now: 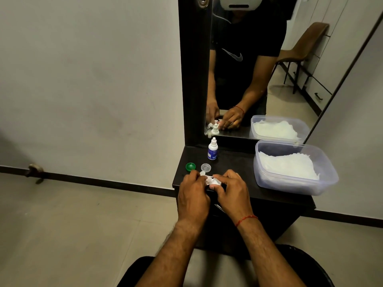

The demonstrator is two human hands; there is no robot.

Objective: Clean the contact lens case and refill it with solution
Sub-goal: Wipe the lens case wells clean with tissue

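— Why both hands?
— Left hand [193, 190] and right hand [232, 189], fingers curled, pinch the lens case [209, 180] at centre frame, probably steadying it for wiping (details hidden).
— Beyond?
— Green cap [190, 166] and clear cap [206, 167] lie on the bench [238, 162]; the solution bottle [212, 149] stands above them, its blue label unreadable.

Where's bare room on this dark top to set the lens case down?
Widest bare patch: between the solution bottle and the tissue container, behind the right hand. A narrow strip runs along the front edge before the container. The left front corner is crowded: green cap, clear cap and the left hand sit close together.
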